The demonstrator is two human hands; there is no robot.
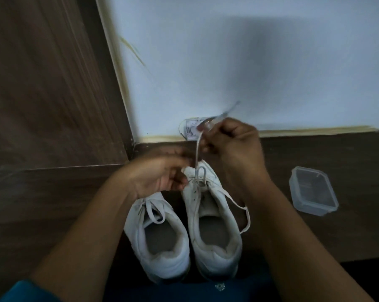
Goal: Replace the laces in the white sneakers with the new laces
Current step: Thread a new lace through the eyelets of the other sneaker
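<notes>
My right hand (225,144) pinches the white lace (197,149) taut, twelve o'clock of the sneaker (212,214); left hand (158,173) blurred, grip unclear. I'd pull straight, steadily.

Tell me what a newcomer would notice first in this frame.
The right hand pinches a white lace, taut above the right sneaker at mid-frame, with the blurred left hand beside its toe. The left sneaker sits alongside, laced. A clear plastic container lies to the right on the dark surface.
</notes>
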